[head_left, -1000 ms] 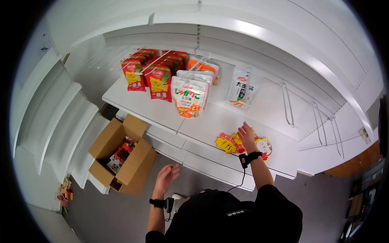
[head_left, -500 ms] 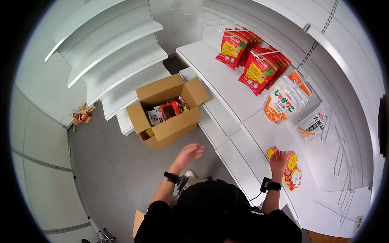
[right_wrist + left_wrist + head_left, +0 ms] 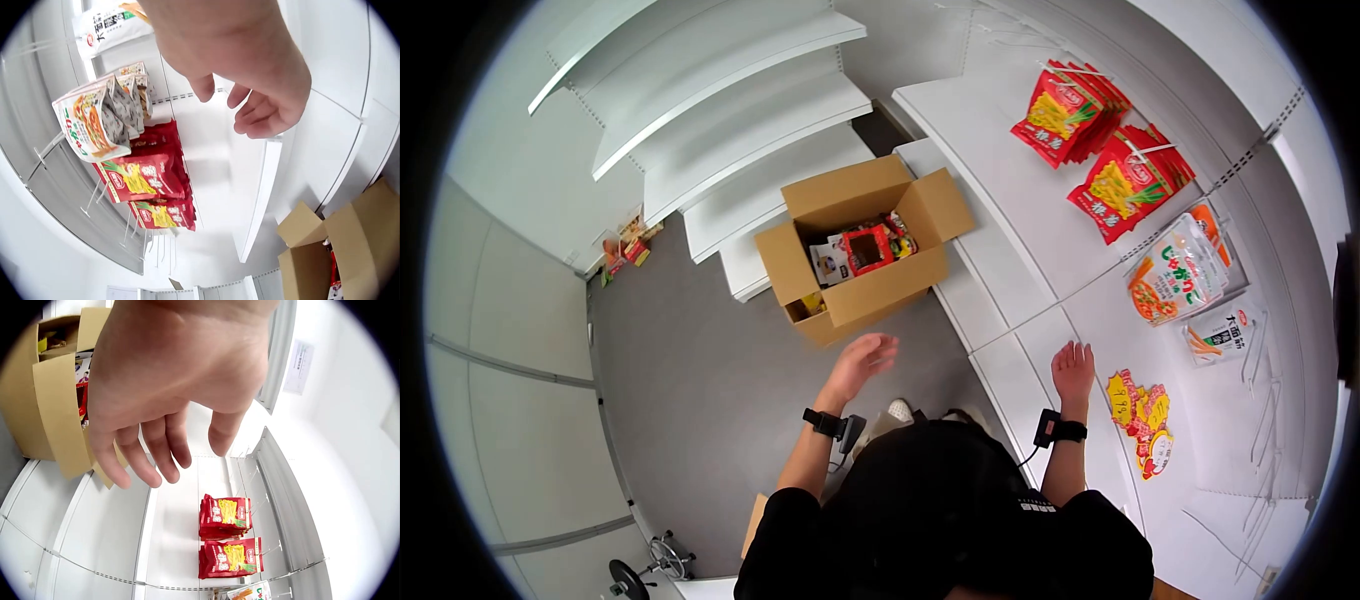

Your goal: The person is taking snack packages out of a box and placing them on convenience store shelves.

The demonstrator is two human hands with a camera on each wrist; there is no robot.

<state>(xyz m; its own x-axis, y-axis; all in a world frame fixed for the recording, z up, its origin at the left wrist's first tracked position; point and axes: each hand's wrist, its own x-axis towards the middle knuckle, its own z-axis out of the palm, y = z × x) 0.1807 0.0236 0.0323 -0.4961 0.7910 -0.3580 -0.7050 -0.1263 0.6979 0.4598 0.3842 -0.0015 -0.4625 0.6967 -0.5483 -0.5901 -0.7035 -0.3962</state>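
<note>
My left hand (image 3: 862,365) hovers over the floor just in front of a cardboard box (image 3: 878,296), fingers loosely bent and holding nothing. Inside the box lie a red carton (image 3: 868,248) and other packets. Over the shelf's front edge is my right hand (image 3: 1073,372), also without anything in it, its fingers relaxed. To its right, yellow and red price tags (image 3: 1142,425) lie in a pile on the shelf. Red snack bags (image 3: 1122,188) hang in two rows on hooks, followed by white Calbee pouches (image 3: 1175,272) and a white snack bag (image 3: 1222,335).
Bare wire hooks (image 3: 1260,440) stick out at the right end of the rack. White tiered shelves (image 3: 760,120) stand behind the box. A few colourful packets (image 3: 628,250) sit on the floor by the wall, and a wheeled item (image 3: 668,556) shows at lower left.
The head view has swung left toward the box. My right hand has moved off the price tags to the shelf's front edge; my left hand is now closer to the box.
</note>
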